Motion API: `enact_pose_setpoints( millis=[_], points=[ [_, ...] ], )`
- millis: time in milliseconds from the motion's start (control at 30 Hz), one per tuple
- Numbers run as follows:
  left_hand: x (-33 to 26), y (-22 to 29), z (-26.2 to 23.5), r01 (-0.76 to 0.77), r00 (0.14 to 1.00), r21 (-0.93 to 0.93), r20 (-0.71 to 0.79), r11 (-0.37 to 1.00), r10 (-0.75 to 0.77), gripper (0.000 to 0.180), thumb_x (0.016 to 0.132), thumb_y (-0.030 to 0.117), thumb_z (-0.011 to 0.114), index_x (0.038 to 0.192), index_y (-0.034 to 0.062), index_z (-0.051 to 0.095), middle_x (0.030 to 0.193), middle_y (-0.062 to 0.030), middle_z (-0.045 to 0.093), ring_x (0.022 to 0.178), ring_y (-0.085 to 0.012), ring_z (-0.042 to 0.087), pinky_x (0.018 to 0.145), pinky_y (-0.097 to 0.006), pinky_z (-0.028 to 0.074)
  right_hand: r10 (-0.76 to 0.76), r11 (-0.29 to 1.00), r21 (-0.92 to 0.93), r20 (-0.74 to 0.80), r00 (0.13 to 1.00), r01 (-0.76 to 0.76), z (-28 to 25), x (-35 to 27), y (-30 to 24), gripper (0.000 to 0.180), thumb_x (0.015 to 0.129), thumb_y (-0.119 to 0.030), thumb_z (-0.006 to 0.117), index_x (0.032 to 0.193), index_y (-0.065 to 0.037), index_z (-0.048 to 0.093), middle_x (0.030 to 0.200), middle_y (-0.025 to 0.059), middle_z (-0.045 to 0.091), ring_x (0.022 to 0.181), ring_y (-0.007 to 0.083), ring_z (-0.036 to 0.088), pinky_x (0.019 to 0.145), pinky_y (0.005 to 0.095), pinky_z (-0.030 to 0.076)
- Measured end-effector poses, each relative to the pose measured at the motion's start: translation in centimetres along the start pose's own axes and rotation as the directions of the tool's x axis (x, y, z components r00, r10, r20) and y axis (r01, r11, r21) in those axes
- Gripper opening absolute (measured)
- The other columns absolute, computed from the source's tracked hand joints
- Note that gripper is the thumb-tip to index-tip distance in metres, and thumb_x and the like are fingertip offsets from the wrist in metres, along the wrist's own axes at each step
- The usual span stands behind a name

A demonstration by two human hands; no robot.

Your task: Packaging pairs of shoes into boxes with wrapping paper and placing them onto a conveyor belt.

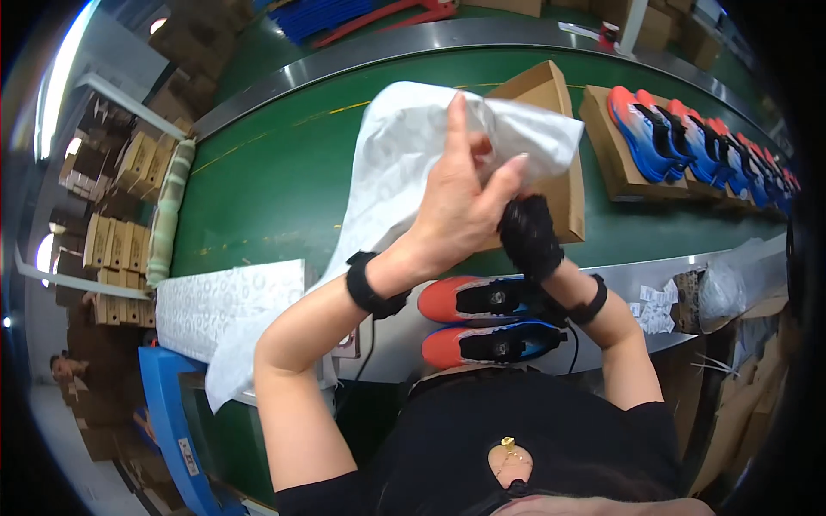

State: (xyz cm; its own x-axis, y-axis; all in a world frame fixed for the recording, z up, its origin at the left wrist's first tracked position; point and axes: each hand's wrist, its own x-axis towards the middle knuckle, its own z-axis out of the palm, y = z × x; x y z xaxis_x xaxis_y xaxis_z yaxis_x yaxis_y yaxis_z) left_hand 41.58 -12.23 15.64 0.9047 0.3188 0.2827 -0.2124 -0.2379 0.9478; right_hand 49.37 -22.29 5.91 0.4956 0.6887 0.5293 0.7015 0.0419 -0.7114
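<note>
My left hand [463, 199] is part open, index finger raised and thumb spread, against a thin white patterned paper sheet [387, 155]; I can't tell whether it grips. My black-gloved right hand [527, 236] has its fingers hidden, so its hold is unclear too. The sheet partly covers an open brown cardboard box [568, 206]. It could tear if my hands pull unevenly, or crumple if my left forearm traps its lower edge.

Open cardboard box [561, 202] partly hidden behind white paper [379, 146]
</note>
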Motion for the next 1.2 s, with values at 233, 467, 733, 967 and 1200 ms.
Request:
enact_pose_setpoints(
  millis=[233, 467, 733, 967, 1200],
  points=[
    [1.4, -7.5, -2.7, -0.154, 0.979, 0.884, 0.197, 0.441, -0.052, 0.087, 0.065, 0.045, 0.067, 0.127, -0.0001, 0.028, 0.120, -0.0241, 0.037, 0.115, -0.0376, 0.034, 0.089, -0.054, 0.028, 0.670, 0.644, 0.759, -0.498, 0.551, -0.097, -9.6, 0.8, 12.6, 0.014, 0.079, -0.011, 0.058, 0.072, -0.002, 0.050, 0.063, 0.0091, 0.057, 0.052, 0.0144, 0.053, 0.050, 0.0245, 0.045],
    [-2.2, -17.4, -11.4, 0.030, 0.888, 0.993, 0.027, 0.116, -0.459, 0.079, 0.064, 0.050, 0.065, 0.125, 0.0089, 0.036, 0.122, -0.0214, 0.037, 0.117, -0.0367, 0.031, 0.087, -0.064, 0.023, 0.735, 0.677, 0.709, -0.631, 0.251, -0.198, -14.7, -3.7, 15.6, 0.018, 0.078, -0.011, 0.059, 0.074, -0.001, 0.045, 0.061, 0.0083, 0.054, 0.051, 0.0146, 0.050, 0.047, 0.0246, 0.044],
    [-4.5, -26.8, -21.0, 0.669, 0.740, 0.647, -0.625, 0.365, -0.248, 0.066, 0.072, 0.048, 0.059, 0.118, 0.0038, 0.044, 0.107, -0.0187, 0.053, 0.101, -0.0338, 0.048, 0.085, -0.044, 0.037, 0.850, 0.488, 0.809, -0.354, 0.389, -0.328, -15.8, -8.3, 15.1, 0.037, 0.081, -0.022, 0.058, 0.107, 0.001, 0.045, 0.095, 0.0150, 0.054, 0.070, 0.0151, 0.055, 0.060, 0.0221, 0.045],
    [-3.9, -25.0, -16.7, 0.581, 0.813, 0.613, -0.410, 0.536, -0.412, 0.056, 0.075, 0.042, 0.057, 0.105, -0.0042, 0.048, 0.077, -0.0207, 0.060, 0.075, -0.0346, 0.059, 0.068, -0.042, 0.045, 0.519, 0.785, -0.228, -0.263, 0.813, -0.575, -9.4, -13.8, 4.5, 0.035, 0.072, -0.013, 0.062, 0.103, -0.003, 0.049, 0.092, 0.0096, 0.052, 0.071, 0.0205, 0.054, 0.061, 0.0279, 0.044],
    [-1.7, -26.1, -9.1, 0.480, 0.875, 0.685, -0.330, 0.548, -0.354, 0.036, 0.087, 0.032, 0.040, 0.082, -0.0037, 0.047, 0.070, -0.0285, 0.056, 0.074, -0.0464, 0.054, 0.066, -0.048, 0.044, 0.489, 0.843, -0.477, 0.491, 0.721, -0.247, -4.9, -16.7, -2.8, 0.012, 0.063, -0.015, 0.061, 0.069, -0.005, 0.059, 0.067, 0.0093, 0.058, 0.071, 0.0271, 0.053, 0.065, 0.0378, 0.042]
  ],
)
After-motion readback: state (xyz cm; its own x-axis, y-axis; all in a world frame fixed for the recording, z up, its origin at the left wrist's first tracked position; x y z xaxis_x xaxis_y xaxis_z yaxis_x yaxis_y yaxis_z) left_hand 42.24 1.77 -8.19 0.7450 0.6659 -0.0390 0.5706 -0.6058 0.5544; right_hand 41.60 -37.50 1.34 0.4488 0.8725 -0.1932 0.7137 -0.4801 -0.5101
